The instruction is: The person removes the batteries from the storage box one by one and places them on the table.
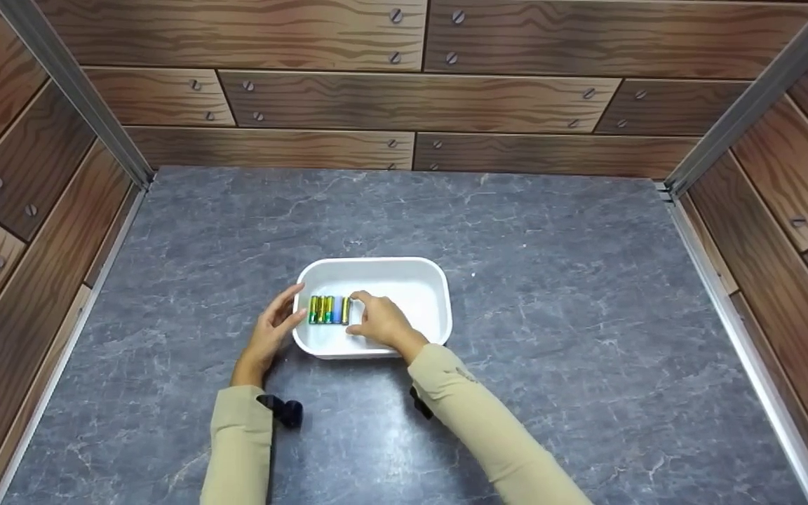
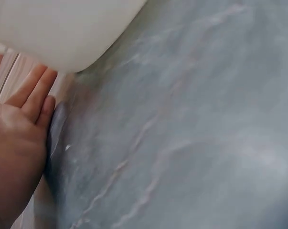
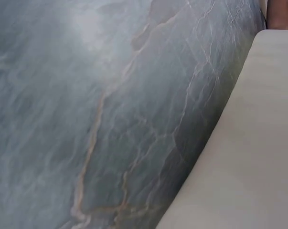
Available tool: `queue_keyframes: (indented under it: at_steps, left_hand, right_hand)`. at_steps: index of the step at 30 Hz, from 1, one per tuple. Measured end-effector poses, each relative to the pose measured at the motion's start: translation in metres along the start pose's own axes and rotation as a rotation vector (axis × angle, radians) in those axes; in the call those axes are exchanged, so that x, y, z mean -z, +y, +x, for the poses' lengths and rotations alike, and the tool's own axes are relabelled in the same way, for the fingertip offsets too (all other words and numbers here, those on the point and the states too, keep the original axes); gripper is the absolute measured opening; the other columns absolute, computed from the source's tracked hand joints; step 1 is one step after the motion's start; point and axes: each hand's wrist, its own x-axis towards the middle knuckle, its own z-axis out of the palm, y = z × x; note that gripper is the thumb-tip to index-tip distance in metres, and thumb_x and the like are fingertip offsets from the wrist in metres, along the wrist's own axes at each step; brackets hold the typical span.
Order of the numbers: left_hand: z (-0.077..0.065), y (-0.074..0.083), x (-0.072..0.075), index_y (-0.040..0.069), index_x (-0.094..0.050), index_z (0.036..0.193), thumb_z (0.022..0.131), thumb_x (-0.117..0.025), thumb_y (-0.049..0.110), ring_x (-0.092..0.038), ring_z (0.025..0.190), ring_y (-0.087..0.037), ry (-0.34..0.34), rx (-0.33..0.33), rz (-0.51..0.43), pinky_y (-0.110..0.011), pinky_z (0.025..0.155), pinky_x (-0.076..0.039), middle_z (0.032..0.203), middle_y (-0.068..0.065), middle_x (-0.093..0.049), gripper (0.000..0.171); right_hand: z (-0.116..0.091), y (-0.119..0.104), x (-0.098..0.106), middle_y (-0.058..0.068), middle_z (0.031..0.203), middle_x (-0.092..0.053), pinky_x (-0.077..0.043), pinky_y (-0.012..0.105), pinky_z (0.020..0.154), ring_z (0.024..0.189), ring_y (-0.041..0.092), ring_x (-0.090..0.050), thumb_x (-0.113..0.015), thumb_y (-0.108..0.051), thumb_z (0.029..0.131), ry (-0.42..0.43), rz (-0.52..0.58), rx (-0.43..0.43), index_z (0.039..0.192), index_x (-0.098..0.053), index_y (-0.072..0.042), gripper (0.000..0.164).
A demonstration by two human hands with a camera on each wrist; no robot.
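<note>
A white rectangular tray (image 1: 411, 294) stands on the grey marbled surface. At its left end several batteries (image 1: 322, 309) lie side by side in a row, mostly green and gold, one with a blue wrap (image 1: 337, 309). My right hand (image 1: 384, 321) reaches inside the tray, its index finger and thumb spread near the two ends of the rightmost battery (image 1: 346, 311). Outside the left wall is my left hand (image 1: 271, 333), fingers extended, tips right at the rim. The left wrist view shows that hand (image 2: 19, 129) below the tray's corner (image 2: 62, 33).
Grey marbled floor (image 1: 551, 294) surrounds the tray. Wood-patterned panels (image 1: 320, 98) form walls at the back and both sides, with metal rails (image 1: 734, 301) along the side edges. Black wrist cameras (image 1: 292, 414) hang beside the beige sleeves (image 1: 239, 442).
</note>
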Motion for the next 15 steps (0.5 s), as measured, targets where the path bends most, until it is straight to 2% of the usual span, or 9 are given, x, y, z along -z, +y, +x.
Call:
queue_keyframes:
  at_steps: [3,4,6,8,11,15]
  left_hand:
    - [0.0013,0.0018,0.0026,0.003,-0.042,0.144,0.093,-0.058,0.003,-0.048,0.134,-0.017,-0.013,0.037,-0.015,-0.015,0.102,-0.04,0.149,-0.021,-0.043,0.053]
    - [0.0018,0.0021,0.0031,0.003,-0.043,0.144,0.093,-0.059,0.004,-0.045,0.137,-0.021,-0.015,0.046,-0.012,-0.017,0.105,-0.039,0.15,-0.02,-0.042,0.053]
    - [0.0021,0.003,0.0038,0.004,-0.043,0.143,0.093,-0.059,0.005,-0.037,0.143,-0.032,-0.024,0.058,-0.009,-0.025,0.111,-0.036,0.151,-0.019,-0.041,0.053]
    - [0.0027,0.0029,0.0047,0.004,-0.044,0.143,0.093,-0.06,0.006,-0.034,0.145,-0.033,-0.033,0.066,-0.014,-0.033,0.116,-0.032,0.152,-0.018,-0.04,0.053]
    - [0.0024,0.0034,0.0057,0.003,-0.044,0.142,0.092,-0.06,0.005,-0.031,0.147,-0.033,-0.046,0.066,-0.036,-0.04,0.12,-0.026,0.152,-0.016,-0.04,0.052]
    - [0.0018,0.0034,0.006,0.001,-0.044,0.142,0.092,-0.059,0.003,-0.031,0.147,-0.032,-0.048,0.069,-0.062,-0.038,0.119,-0.027,0.153,-0.014,-0.041,0.052]
  right_hand:
    - [0.0023,-0.0008,-0.0027,0.009,0.081,-0.067,-0.04,0.024,0.063,0.066,0.011,-0.048,-0.078,-0.023,0.08,0.0,-0.004,-0.008,0.135,-0.052,-0.009,0.063]
    - [0.0028,-0.0008,-0.0034,0.01,0.082,-0.067,-0.043,0.026,0.064,0.067,0.013,-0.051,-0.078,-0.023,0.079,0.002,-0.004,-0.011,0.135,-0.052,-0.009,0.064]
    - [0.004,-0.0008,-0.0043,0.013,0.091,-0.07,-0.051,0.031,0.073,0.076,0.02,-0.06,-0.078,-0.023,0.079,0.004,-0.005,-0.017,0.137,-0.05,-0.009,0.065]
    - [0.0046,-0.0016,-0.0045,0.017,0.108,-0.071,-0.053,0.038,0.088,0.093,0.028,-0.066,-0.077,-0.022,0.08,0.0,-0.009,-0.024,0.139,-0.049,-0.009,0.066]
    - [0.0055,-0.003,-0.0049,0.018,0.128,-0.065,-0.047,0.042,0.104,0.116,0.034,-0.063,-0.076,-0.022,0.081,-0.011,-0.01,-0.034,0.14,-0.048,-0.01,0.066]
    - [0.0067,-0.0049,-0.006,0.016,0.134,-0.061,-0.046,0.044,0.106,0.122,0.035,-0.059,-0.076,-0.021,0.082,-0.027,-0.018,-0.05,0.14,-0.048,-0.012,0.065]
